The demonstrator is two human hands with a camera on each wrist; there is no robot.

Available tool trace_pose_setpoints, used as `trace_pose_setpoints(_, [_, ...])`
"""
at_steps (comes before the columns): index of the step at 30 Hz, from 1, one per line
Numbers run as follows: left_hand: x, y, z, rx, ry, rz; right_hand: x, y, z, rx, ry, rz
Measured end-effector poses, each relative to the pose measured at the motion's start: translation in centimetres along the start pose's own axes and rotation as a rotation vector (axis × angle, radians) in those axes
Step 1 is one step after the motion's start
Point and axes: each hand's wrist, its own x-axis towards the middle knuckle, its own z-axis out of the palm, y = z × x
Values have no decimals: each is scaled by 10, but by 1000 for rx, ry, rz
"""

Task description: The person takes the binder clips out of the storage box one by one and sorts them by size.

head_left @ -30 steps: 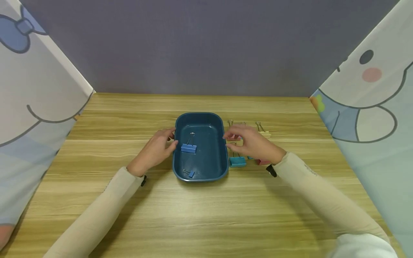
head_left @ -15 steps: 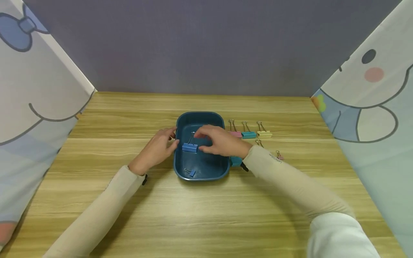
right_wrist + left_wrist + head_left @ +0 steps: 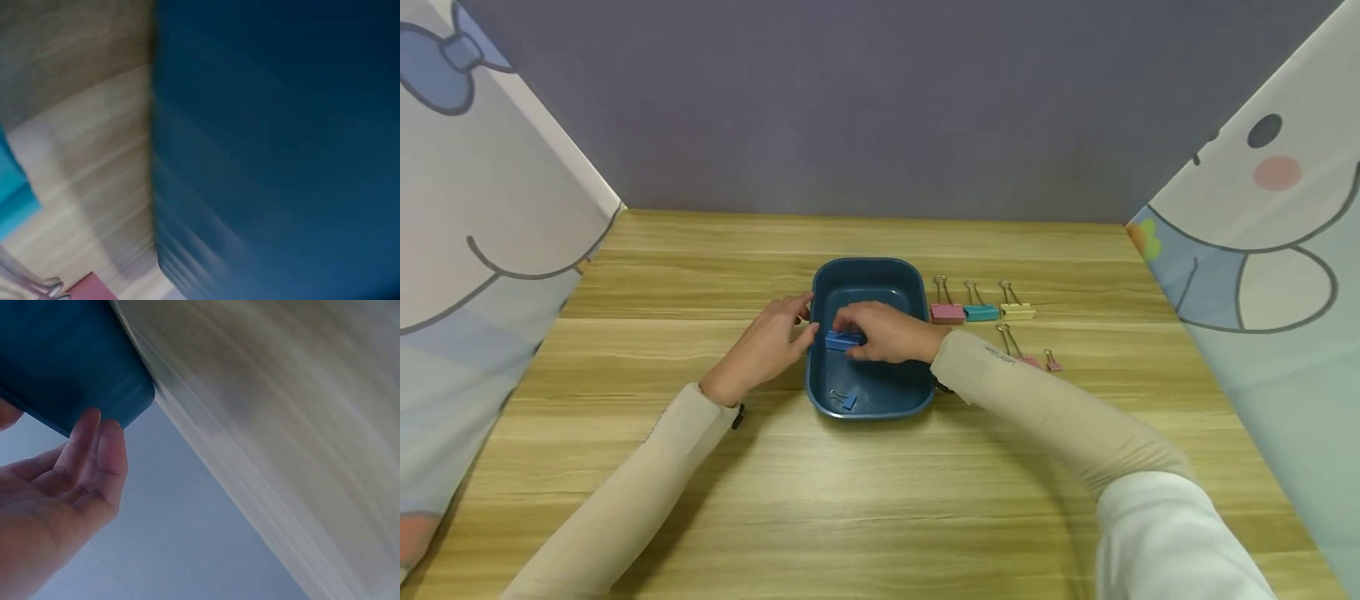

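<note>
A dark blue plastic tray (image 3: pixel 871 413) sits mid-table in the head view. In it lie a large blue binder clip (image 3: pixel 841 341) and a small blue binder clip (image 3: pixel 844 400). My right hand (image 3: pixel 891 333) reaches over the tray's right rim, thumb and fingers curled round the large clip, its wire handles hidden beneath them. At the tray's left wall, my left hand (image 3: pixel 767 337) touches it with relaxed fingers and thumb; the left wrist view shows those fingers (image 3: pixel 111 450) against the outer wall. The right wrist view holds mostly tray wall (image 3: pixel 262 156), with no hand showing.
Right of the tray stand a large pink clip (image 3: pixel 947 314), a teal clip (image 3: pixel 981 313) and a yellow clip (image 3: pixel 1017 312). Nearer me lie another pink clip (image 3: pixel 1032 362), partly under the sleeve, and a small pink clip (image 3: pixel 1054 365). Another teal clip (image 3: pixel 12 194) shows in the right wrist view.
From the tray's right rim my right hand has moved left into the tray and closed on the large blue clip. The left hand keeps its place at the left wall.
</note>
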Motion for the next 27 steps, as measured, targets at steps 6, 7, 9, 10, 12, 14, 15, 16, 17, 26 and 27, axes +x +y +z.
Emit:
trace_pose_setpoints(6, [0,2,-1,-1,-1,0,2,0,1,-93,-46,28])
trace_pose_setpoints(7, [0,2,-1,-1,-1,0,3,0,1,-111,-49,23])
trace_pose_setpoints(9, [0,2,-1,-1,-3,0,4,0,2,-128,-51,13])
trace_pose_setpoints(10, [0,2,-1,0,-5,1,4,1,2,-132,-50,7])
trace_pose_setpoints(12, [0,2,-1,4,-6,3,4,1,3,-133,-47,-5])
trace_pose_setpoints(14, [1,2,0,8,-5,1,4,2,3,-126,-44,-10])
trace_pose_setpoints(15, [1,2,0,8,-4,0,4,3,3,-126,-43,-12])
trace_pose_setpoints(16, [1,2,0,9,-3,-1,4,4,3,-125,-43,-13])
trace_pose_setpoints(17, [1,2,0,8,-3,-1,4,4,4,-120,-42,-13])
trace_pose_setpoints(26, [1,4,0,7,-12,-18,-1,8,4,-55,48,-91])
trace_pose_setpoints(27, [1,4,0,7,-11,-19,-2,8,2,-45,65,-110])
